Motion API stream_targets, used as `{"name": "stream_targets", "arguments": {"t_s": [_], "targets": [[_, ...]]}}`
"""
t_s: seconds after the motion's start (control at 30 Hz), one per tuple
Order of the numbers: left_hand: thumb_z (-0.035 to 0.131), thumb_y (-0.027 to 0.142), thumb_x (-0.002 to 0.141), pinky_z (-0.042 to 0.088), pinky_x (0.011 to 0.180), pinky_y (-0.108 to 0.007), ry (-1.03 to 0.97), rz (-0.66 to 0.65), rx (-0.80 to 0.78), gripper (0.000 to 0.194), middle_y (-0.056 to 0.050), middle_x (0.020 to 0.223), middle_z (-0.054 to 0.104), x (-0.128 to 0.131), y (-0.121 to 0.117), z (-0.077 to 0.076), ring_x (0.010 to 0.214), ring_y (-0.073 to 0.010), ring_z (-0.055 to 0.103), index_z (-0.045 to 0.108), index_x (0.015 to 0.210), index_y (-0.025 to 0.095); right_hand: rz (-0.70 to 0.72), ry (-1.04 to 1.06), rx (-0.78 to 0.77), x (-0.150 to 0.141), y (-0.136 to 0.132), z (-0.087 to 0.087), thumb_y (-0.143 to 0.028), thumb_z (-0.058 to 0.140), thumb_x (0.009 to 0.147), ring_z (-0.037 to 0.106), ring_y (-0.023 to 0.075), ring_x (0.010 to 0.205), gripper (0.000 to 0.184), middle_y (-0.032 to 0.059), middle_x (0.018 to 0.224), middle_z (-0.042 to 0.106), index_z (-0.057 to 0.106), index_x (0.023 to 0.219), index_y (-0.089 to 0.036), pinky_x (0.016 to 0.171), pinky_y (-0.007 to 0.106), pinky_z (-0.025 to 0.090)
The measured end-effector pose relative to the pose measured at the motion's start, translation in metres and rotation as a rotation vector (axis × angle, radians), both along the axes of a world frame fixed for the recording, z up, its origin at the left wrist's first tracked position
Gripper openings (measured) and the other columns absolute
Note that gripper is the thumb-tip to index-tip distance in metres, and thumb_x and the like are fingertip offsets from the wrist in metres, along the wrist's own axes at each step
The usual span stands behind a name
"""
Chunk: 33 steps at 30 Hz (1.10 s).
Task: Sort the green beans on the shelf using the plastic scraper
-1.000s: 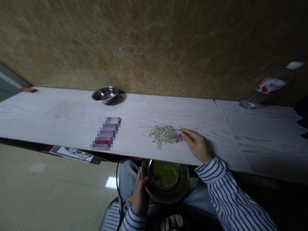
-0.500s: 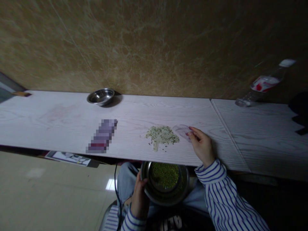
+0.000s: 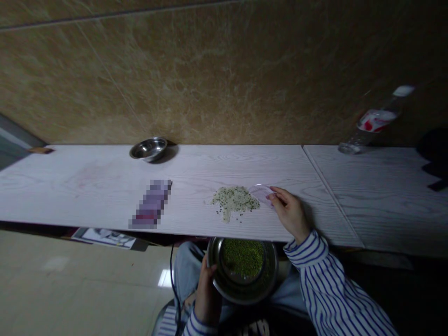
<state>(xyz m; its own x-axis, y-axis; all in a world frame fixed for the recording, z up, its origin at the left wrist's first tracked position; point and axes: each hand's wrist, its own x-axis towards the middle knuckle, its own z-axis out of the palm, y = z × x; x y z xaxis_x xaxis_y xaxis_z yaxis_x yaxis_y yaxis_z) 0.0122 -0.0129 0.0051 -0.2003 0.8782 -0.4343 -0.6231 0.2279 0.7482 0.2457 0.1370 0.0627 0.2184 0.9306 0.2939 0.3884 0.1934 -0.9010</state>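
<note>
Below the table edge, my left hand (image 3: 207, 289) grips the left rim of a metal bowl (image 3: 243, 297), which sits over my lap. Green beans (image 3: 244, 257) cover the bottom of that bowl. My right hand (image 3: 290, 211) is closed, pinching a clear plastic lid or shallow dish (image 3: 261, 192) between thumb and fingers. The clear piece is tilted, its left edge at the right side of a pile of white grains mixed with green beans (image 3: 234, 198). This pile lies spread on the white wood-grain table (image 3: 196, 170), with a few loose beans in front of it.
A small metal bowl (image 3: 149, 150) stands near the wall at the back left. In front of it lies a blurred-out flat object (image 3: 151, 204). A clear bottle with a red and white label (image 3: 376, 121) stands at the back right. Beside my left leg hangs a black cable (image 3: 172, 270).
The view has tilted up slightly, so more wall shows. My right hand has shifted the clear piece a little left against the pile. My left hand keeps its grip on the bowl.
</note>
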Motion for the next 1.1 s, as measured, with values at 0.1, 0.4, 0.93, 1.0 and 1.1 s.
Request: {"name": "stream_targets", "arguments": {"t_s": [0.1,0.4,0.93,1.0,1.1], "targets": [[0.071,0.039,0.072,0.041,0.11,-0.05,0.005,0.004,0.005,0.051,-0.009,0.125,0.072,0.001,0.004,0.003,0.129,-0.037,0.056,0.072,0.121,0.024,0.014,0.008,0.016,-0.002,-0.001,0.001,-0.041,0.059,0.088,0.076,0.0241,0.084,0.036,0.0118,0.091,0.08,0.07,0.111,-0.017,0.073,0.037,0.06],[0.069,0.038,0.074,0.043,0.107,-0.051,0.03,-0.004,0.056,0.042,-0.009,0.122,0.073,0.004,0.005,0.003,0.128,-0.0382,0.057,0.075,0.114,0.025,-0.002,-0.022,0.062,0.0,0.002,0.0,-0.037,0.056,0.086,0.076,0.0239,0.081,0.033,0.0114,0.086,0.08,0.071,0.107,-0.017,0.07,0.035,0.059],[0.068,0.037,0.077,0.048,0.102,-0.047,0.052,0.017,0.073,0.039,-0.008,0.12,0.074,0.01,-0.003,0.01,0.126,-0.036,0.058,0.071,0.114,0.026,-0.008,-0.089,0.07,-0.001,0.011,-0.007,-0.025,0.056,0.081,0.077,0.0252,0.084,0.03,0.0111,0.09,0.08,0.074,0.103,-0.018,0.076,0.037,0.061],[0.068,0.037,0.075,0.049,0.1,-0.047,0.057,0.031,0.065,0.038,-0.008,0.115,0.075,0.011,-0.004,0.013,0.122,-0.0364,0.061,0.071,0.111,0.025,0.01,-0.082,0.079,-0.001,0.012,-0.006,-0.024,0.056,0.08,0.077,0.0245,0.084,0.029,0.01,0.09,0.081,0.075,0.102,-0.019,0.075,0.036,0.062],[0.07,0.035,0.071,0.051,0.097,-0.047,0.059,0.055,0.065,0.038,-0.007,0.107,0.076,0.012,-0.005,0.014,0.115,-0.0365,0.065,0.072,0.108,0.023,0.036,-0.073,0.09,-0.003,0.012,-0.005,-0.023,0.058,0.079,0.077,0.024,0.082,0.027,0.0086,0.089,0.081,0.076,0.099,-0.02,0.075,0.036,0.062]]}}
